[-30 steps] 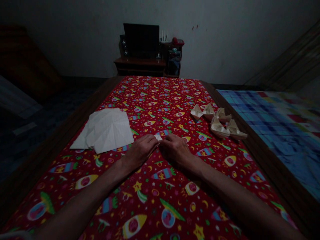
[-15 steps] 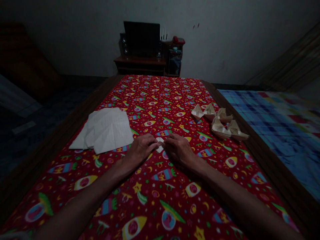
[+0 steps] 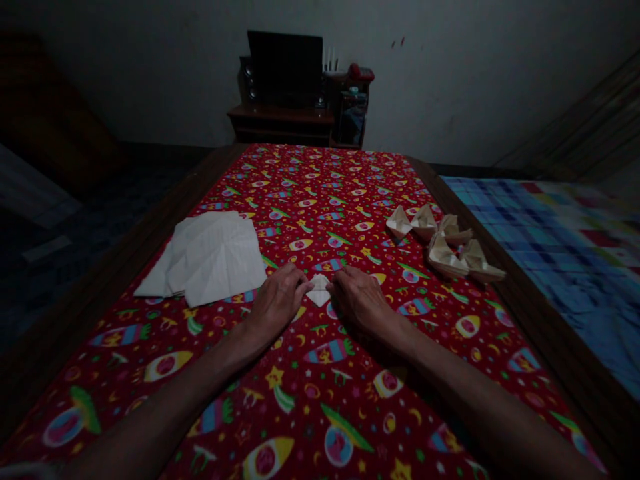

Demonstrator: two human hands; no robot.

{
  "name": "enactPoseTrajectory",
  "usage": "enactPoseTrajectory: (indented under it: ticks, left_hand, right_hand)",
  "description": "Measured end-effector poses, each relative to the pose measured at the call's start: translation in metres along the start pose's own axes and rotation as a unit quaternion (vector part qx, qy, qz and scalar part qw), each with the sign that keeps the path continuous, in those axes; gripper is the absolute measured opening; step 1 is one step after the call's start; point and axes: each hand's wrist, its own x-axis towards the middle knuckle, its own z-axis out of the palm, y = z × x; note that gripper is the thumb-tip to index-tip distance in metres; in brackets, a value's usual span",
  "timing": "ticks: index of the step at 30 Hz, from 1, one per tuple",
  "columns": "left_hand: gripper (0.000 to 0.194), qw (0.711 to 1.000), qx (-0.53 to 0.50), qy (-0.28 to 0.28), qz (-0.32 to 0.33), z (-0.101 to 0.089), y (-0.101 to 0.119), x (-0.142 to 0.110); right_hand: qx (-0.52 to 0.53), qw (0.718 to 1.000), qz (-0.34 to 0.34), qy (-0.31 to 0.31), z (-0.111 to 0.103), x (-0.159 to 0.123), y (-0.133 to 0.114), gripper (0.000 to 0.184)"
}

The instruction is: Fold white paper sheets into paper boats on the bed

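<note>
Paper between hands, open cloth beyond

Bare left hand, bare right hand, slender uncovered forearms, pale strip by left arm, too dim to identify

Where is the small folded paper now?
In the head view, the folded paper is just below centre, between the left hand and the right hand.

Head cam, single view: looks from 6 o'clock over the rocket-print tablecloth, facing 12, tilted down (wide framing). Left hand and right hand fairly near, mid-frame; black flat-screen monitor well beyond, just before 12.
</note>
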Motion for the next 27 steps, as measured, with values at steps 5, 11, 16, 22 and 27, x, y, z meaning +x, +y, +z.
enactPoseTrajectory:
  ticks: [5,11,16,22,27]
  left_hand:
    - [0.014,0.999,0.031,-0.006,0.019,0.002,-0.001,0.001]
    - [0.014,1.000,-0.018,-0.004,0.004,0.000,-0.006,-0.001]
    - [0.021,0.997,-0.069,-0.027,-0.033,0.000,-0.013,0.005]
    - [0.015,0.987,-0.096,-0.064,-0.110,-0.004,-0.009,0.011]
    - [0.013,0.980,-0.125,-0.054,-0.145,-0.002,-0.001,0.011]
  right_hand:
    - [-0.024,0.999,-0.025,-0.023,-0.002,0.002,0.002,0.014]
    - [-0.052,0.999,-0.007,0.008,0.002,-0.002,-0.004,0.011]
    - [-0.053,0.997,-0.055,0.009,-0.005,-0.009,-0.009,0.008]
    - [0.075,0.997,-0.034,0.003,-0.011,-0.013,-0.002,0.014]
    - [0.066,0.997,-0.037,0.009,-0.007,-0.014,0.000,0.016]
